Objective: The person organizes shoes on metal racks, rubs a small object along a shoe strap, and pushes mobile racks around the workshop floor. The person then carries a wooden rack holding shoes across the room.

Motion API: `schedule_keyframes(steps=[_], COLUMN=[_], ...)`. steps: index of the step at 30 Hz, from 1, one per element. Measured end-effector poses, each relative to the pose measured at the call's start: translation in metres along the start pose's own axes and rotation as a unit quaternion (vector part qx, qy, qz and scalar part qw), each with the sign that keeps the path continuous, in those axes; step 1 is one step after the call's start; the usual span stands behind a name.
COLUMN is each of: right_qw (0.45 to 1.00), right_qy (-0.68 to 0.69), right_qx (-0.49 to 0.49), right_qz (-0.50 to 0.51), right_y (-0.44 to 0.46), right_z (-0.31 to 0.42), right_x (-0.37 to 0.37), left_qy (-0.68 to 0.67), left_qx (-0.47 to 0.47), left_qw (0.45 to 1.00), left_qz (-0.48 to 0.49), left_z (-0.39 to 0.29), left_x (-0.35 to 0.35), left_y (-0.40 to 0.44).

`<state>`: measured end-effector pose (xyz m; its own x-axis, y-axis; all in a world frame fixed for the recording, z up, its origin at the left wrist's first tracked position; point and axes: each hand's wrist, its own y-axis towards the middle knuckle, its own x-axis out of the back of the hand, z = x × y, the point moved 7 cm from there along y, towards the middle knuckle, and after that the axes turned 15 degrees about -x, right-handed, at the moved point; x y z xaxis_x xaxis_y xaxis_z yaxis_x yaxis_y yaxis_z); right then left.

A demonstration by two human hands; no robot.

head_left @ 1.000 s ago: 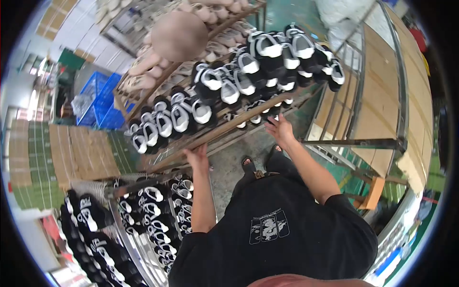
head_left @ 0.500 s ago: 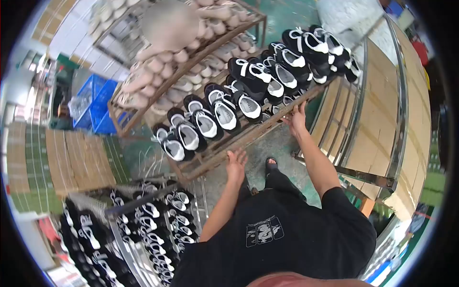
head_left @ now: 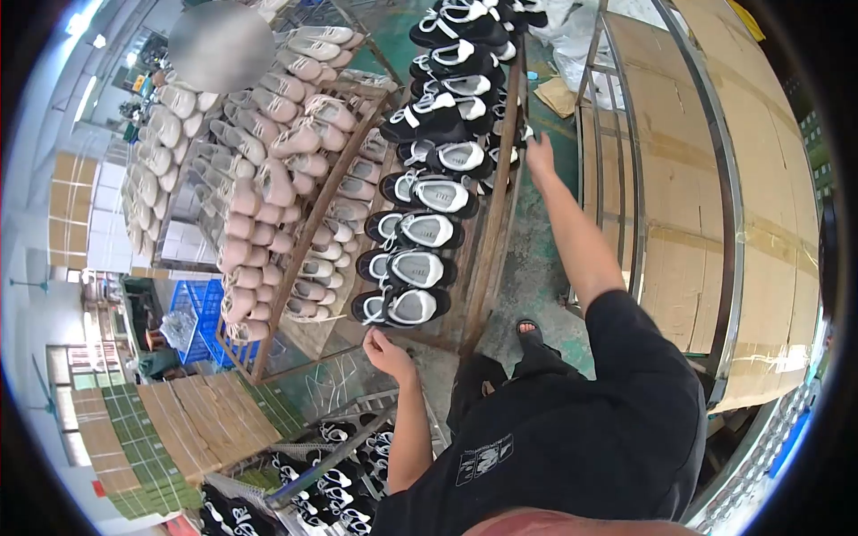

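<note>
Left hand (head_left: 390, 355) and right hand (head_left: 539, 156) apart at the rack (head_left: 489, 241), grips unclear; jolting could topple the black shoes (head_left: 418, 230).

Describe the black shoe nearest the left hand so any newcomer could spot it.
Find the brown rack of black shoes between the pale shoes and the cardboard. Follow its top row to the end by the left hand. The end shoe alone there has a black neighbour on just one side.
</note>
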<state>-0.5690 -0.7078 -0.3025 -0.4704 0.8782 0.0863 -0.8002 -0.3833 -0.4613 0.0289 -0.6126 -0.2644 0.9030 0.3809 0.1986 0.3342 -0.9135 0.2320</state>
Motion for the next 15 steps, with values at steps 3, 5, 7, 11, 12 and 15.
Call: schedule_keyframes(steps=[3,5,7,11,12,15], right_qw=[0.994,0.985,0.985,0.989,0.987,0.979], right_qy=[-0.037,-0.014,-0.024,-0.104,-0.135,-0.198], right_qx=[-0.016,-0.066,-0.084,-0.001,0.019,0.034], right_qz=[0.101,0.156,0.149,0.103,0.083,0.039], right_y=[-0.021,-0.075,-0.110,-0.131,-0.125,-0.062], right_z=[-0.070,-0.089,-0.101,-0.090,-0.079,-0.044], right_x=[0.012,0.027,0.036,0.021,0.018,0.016], left_qy=[0.078,0.033,0.085,0.097,0.064,0.123], left_qx=[-0.036,0.032,0.051,0.035,0.017,0.032], left_qw=[0.995,0.998,0.995,0.993,0.995,0.985], left_qz=[-0.057,-0.036,-0.017,0.052,0.076,0.119], left_z=[0.010,0.069,0.074,0.047,0.033,0.025], left_x=[-0.042,-0.072,-0.123,-0.216,-0.241,-0.304], left_y=[0.025,0.048,0.060,0.086,0.086,0.093])
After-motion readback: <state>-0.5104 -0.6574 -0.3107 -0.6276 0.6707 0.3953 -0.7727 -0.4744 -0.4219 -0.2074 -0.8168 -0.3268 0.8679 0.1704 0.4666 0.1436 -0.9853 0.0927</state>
